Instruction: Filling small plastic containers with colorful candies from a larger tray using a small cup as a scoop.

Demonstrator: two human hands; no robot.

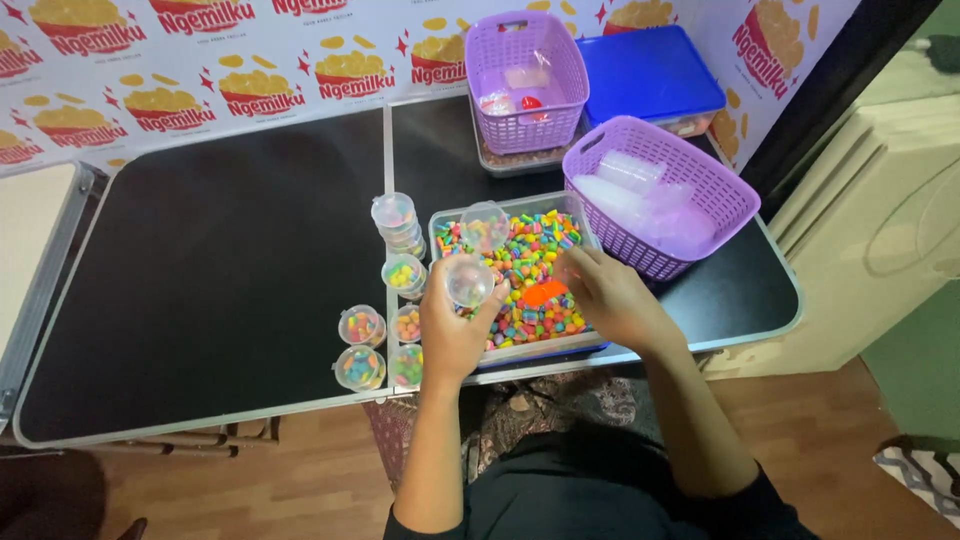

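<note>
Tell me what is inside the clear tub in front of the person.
The tub holds many small multicoloured candies, an empty clear cup resting on them, and an orange scoop. The right hand and left hand cover part of the candies, and the tub's bottom is hidden.

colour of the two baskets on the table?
Both baskets are purple, with lattice walls; head view shows them clearly.

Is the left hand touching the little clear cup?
Touching. The head view shows the left hand with its fingers wrapped around the small clear cup, holding it up over the tray of colourful candies.
</note>
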